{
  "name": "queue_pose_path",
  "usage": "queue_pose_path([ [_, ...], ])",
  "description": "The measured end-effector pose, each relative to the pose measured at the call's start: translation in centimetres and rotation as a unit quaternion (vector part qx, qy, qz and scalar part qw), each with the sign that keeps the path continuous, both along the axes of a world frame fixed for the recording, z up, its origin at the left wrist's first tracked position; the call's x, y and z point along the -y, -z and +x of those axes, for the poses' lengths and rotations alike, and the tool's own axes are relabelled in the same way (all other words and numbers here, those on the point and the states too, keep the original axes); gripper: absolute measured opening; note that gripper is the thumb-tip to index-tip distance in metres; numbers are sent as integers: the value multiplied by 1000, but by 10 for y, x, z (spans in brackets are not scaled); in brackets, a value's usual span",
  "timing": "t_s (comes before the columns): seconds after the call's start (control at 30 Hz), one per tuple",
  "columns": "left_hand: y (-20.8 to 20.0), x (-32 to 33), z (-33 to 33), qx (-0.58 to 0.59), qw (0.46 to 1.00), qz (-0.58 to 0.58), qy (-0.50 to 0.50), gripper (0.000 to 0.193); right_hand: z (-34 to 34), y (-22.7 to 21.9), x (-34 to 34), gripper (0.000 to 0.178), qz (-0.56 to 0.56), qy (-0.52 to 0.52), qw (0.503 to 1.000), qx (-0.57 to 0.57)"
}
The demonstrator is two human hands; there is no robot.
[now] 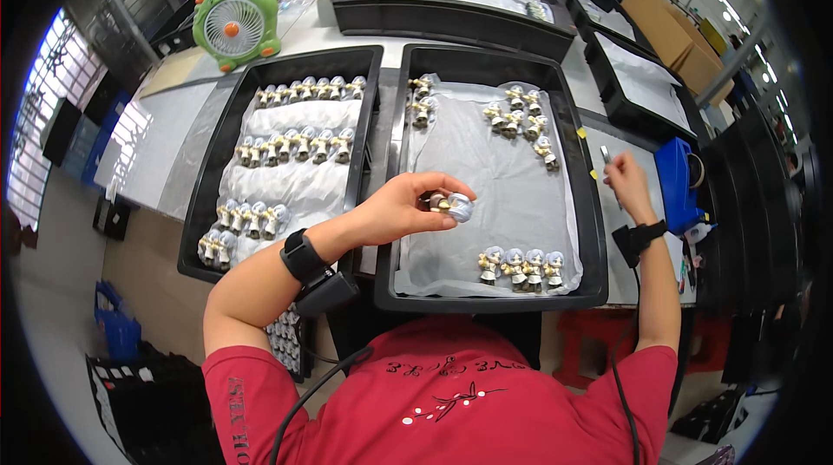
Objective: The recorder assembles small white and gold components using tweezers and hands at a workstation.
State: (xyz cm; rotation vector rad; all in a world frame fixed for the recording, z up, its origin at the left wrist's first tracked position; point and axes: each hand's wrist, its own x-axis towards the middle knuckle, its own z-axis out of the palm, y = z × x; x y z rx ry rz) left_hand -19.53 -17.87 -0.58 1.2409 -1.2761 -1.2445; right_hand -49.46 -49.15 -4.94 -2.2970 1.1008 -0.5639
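Observation:
My left hand (406, 209) is closed around a small figurine (458, 207) with pale blue-grey hair, held tipped on its side above the right black tray (501, 302). Out past that tray's right edge, my right hand (626, 180) pinches a short, slim silver-grey tool (606, 153); its exact kind is too small to make out. On the tray's paper lining, similar figurines stand or lie in groups: a near row (521, 269), a far-right cluster (517, 111) and a few at far left (422, 106).
The left black tray (193, 220) holds several rows of figurines on white sheets. A green fan (235, 24) stands behind it. Another lined tray (451, 28) lies across the back. To the right are a blue bin (677, 183) and more trays (638, 83). Cables hang from both wristbands.

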Motion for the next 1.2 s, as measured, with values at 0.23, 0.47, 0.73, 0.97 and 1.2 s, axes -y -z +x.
queue_pose_path([
  [0.23,3,-10,0,-26,999,3,-24,37,90,-116,-154,16,-99,-276,943,155],
  [0.47,-8,-13,-7,25,998,-12,-57,33,121,-93,-197,22,-183,-363,901,148],
  [0.73,2,-13,-7,64,989,-83,-104,29,120,-86,-191,23,-223,-387,887,119],
  [0.97,5,-9,-9,128,975,-138,-122,27,126,-83,-191,26,-221,-385,882,158],
  [1.2,6,-10,-8,122,975,-139,-126,28,115,-97,-184,14,-36,-293,941,167],
])
